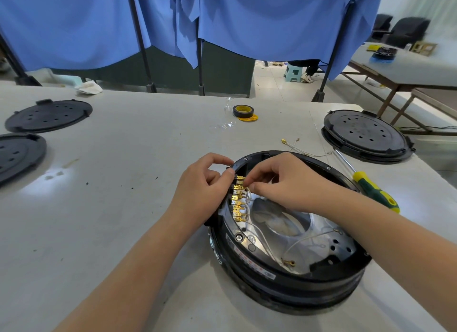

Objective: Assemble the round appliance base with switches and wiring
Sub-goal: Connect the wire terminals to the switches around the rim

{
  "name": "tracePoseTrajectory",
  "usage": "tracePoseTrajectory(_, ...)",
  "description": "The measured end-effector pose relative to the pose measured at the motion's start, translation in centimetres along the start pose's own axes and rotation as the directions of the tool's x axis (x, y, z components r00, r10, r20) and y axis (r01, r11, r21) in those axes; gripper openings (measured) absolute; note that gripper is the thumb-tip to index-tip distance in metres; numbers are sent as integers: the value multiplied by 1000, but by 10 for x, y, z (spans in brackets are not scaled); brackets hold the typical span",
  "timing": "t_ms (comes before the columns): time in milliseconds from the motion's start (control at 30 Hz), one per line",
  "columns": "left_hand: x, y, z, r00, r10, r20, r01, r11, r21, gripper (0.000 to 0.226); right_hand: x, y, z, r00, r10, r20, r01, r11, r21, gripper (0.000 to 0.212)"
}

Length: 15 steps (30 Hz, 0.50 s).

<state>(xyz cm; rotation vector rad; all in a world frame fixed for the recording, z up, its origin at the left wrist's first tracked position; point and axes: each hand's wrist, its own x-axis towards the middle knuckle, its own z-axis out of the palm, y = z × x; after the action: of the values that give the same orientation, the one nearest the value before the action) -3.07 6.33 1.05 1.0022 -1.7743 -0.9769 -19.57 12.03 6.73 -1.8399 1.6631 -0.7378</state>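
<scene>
base: round appliance base [291, 277] lies open side up on the surface [111, 208], near its front right edge; everything below is placed relative to it
left grip: left hand [205, 183] at base's left rim, fingers curled round the black switch block [232, 195], steadying it
right grip: right hand [284, 181] inside the base, fingertips pinching a brass spade terminal [241, 183] near the top of the row
done: switch block seated in the rim; about seven or eight brass terminals in a row, most with pale wires [247, 208] on them
left: at least two ring-ended leads [288, 262] loose in the metal pan, near side; no cover on yet; looks roughly midway
covers: three black perforated discs – one [366, 136] just right-behind base, two [49, 114] well left of it
screwdriver: one, green-yellow handle [376, 192], just right of base
tape: one black roll [243, 111] behind base
spare wire: one loose lead [304, 148] just behind the rim
risk: cramped terminal row, easy to land on the wrong tab
</scene>
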Motion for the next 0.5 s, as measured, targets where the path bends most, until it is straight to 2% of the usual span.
tracePoseTrajectory(267,0,-1,0,1000,-1,-4,1,1000,1,8,0,3,2,998,61,4,-61,997,54,16)
tracePoseTrajectory(500,0,-1,0,1000,-7,1,7,1000,-8,8,1,-2,-1,999,27,29,-27,999,30,23)
